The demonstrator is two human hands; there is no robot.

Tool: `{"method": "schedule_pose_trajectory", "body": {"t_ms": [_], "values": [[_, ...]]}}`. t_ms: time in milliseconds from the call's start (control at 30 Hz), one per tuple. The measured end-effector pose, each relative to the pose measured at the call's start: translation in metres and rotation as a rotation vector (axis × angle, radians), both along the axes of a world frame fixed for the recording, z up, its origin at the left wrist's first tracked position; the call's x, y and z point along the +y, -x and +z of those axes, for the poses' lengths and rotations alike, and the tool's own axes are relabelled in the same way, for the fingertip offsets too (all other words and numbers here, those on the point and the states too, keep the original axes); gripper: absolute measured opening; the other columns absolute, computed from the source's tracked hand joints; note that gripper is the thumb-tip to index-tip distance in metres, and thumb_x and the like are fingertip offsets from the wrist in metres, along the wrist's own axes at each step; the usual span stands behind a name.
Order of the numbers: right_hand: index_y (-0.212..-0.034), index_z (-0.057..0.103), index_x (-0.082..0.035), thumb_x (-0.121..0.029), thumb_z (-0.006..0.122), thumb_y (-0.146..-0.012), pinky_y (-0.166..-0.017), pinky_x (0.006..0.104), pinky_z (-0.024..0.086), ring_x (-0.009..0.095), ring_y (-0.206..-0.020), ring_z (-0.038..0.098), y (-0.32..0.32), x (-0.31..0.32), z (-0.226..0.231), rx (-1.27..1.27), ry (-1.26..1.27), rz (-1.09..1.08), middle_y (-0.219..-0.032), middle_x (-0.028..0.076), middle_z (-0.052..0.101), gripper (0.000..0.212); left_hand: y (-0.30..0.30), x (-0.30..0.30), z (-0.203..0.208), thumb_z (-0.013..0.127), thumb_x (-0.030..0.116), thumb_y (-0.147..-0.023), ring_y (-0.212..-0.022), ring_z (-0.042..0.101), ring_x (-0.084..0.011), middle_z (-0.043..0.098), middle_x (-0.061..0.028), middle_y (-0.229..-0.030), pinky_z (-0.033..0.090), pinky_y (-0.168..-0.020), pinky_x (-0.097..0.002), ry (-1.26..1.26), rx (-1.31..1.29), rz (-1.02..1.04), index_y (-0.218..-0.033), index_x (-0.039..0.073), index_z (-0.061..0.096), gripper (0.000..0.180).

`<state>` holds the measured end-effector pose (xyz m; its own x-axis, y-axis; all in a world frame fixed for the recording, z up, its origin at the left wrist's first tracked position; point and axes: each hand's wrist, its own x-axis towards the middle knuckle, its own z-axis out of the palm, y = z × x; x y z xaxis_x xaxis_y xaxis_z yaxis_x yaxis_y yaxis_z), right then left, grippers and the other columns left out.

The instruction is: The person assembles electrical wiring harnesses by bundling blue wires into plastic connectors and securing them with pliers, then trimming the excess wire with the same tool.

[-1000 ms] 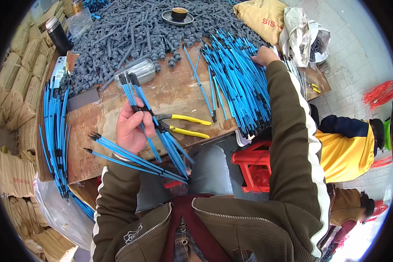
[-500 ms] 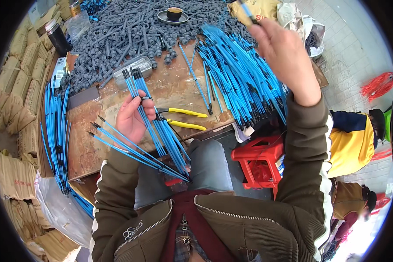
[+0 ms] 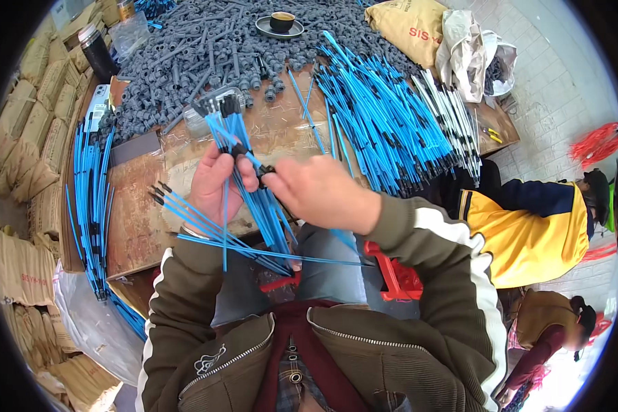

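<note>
My left hand (image 3: 213, 184) is closed around a bundle of thin blue rods (image 3: 273, 223) with black tips, which slopes down toward my lap. Pressed together beside it, the fingers of my right hand (image 3: 326, 192) grip another blue rod by its black fitting (image 3: 264, 170), close against the bundle. That rod's lower part shows blurred beneath my right hand. Several loose blue rods (image 3: 206, 223) fan out over my left wrist and lap.
Right of centre lies a big heap of blue rods (image 3: 384, 123), with white rods (image 3: 450, 117) beside it. Grey plastic fittings (image 3: 192, 55) cover the far table. More blue rods (image 3: 89, 199) overhang the left edge. A red stool (image 3: 395, 275) and a co-worker's yellow jacket (image 3: 522, 240) are at right.
My right hand has come down from the upper right to the bundle, bringing a blue rod. It now covers the yellow-handled pliers. The left hand keeps its hold.
</note>
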<state>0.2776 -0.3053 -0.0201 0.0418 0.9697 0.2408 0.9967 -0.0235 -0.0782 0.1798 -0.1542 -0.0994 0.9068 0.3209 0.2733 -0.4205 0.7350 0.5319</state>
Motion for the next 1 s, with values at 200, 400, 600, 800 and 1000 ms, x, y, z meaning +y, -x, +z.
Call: {"method": "schedule_pose_trajectory", "body": {"t_ms": [200,400,600,800,1000], "values": [[-0.095,0.063,-0.006,-0.023,0.055,-0.084,-0.065,0.0367,0.049,0.029,-0.075,0.062,-0.128,0.036,-0.002,0.288,-0.195,-0.269,-0.083,0.014,0.064,0.022,0.019,0.029,-0.022,0.051,0.016,-0.091,-0.058,0.053,-0.0143,0.057,-0.0069,-0.072,0.042,-0.051,-0.0267,0.182,-0.052,-0.074,-0.106,0.007,0.052,0.017],[-0.082,0.067,-0.006,-0.028,0.056,-0.080,-0.073,0.0437,0.048,0.035,-0.082,0.061,-0.293,0.010,-0.042,-0.153,-0.131,-0.911,-0.087,0.019,0.064,0.024,0.014,0.025,-0.020,0.052,0.013,-0.090,-0.054,0.054,-0.0159,0.059,-0.0074,-0.069,0.044,-0.048,-0.0271,-0.038,0.022,-0.113,-0.103,0.007,0.052,0.015],[-0.083,0.062,-0.003,-0.027,0.057,-0.077,-0.078,0.0470,0.046,0.037,-0.085,0.060,-0.294,0.012,-0.032,-0.049,0.151,-0.915,-0.085,0.024,0.062,0.026,0.013,0.021,-0.016,0.051,0.014,-0.090,-0.065,0.062,-0.0207,0.064,-0.0122,-0.079,0.051,-0.057,-0.0316,-0.027,0.113,0.078,-0.104,0.006,0.052,0.016],[-0.097,0.056,-0.004,-0.023,0.058,-0.079,-0.076,0.0473,0.047,0.039,-0.084,0.060,-0.226,-0.011,0.018,-0.182,-0.082,-0.838,-0.089,0.024,0.062,0.026,0.011,0.027,-0.027,0.048,0.017,-0.092,-0.072,0.064,-0.0218,0.065,-0.0125,-0.084,0.053,-0.063,-0.0343,0.079,0.083,-0.016,-0.106,0.006,0.053,0.018],[-0.103,0.054,-0.007,-0.017,0.054,-0.085,-0.063,0.0474,0.046,0.040,-0.074,0.059,-0.184,-0.002,0.037,-0.331,-0.452,-0.583,-0.081,0.020,0.062,0.021,0.007,0.025,-0.028,0.046,0.019,-0.093,-0.074,0.065,-0.0217,0.065,-0.0121,-0.085,0.054,-0.065,-0.0351,0.047,0.111,-0.013,-0.105,0.006,0.054,0.020]]}}
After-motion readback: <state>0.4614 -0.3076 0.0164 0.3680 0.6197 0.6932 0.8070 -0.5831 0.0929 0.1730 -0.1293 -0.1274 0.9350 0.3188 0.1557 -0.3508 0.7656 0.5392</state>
